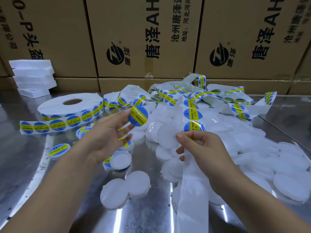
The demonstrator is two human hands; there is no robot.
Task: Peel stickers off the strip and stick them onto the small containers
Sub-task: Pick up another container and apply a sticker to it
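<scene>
My left hand is raised over the table and holds a small round container bearing a blue and yellow sticker at its fingertips; the container is blurred. My right hand pinches the white sticker strip just below a blue and yellow sticker. The strip's bare backing hangs down past my right wrist. A heap of plain white containers lies under and to the right of my right hand. Stickered containers lie to the left.
A big sticker roll lies at the left on the shiny metal table, its strip tangled across the back. Cardboard boxes wall off the rear. White foam blocks are stacked at far left. Two plain containers lie near me.
</scene>
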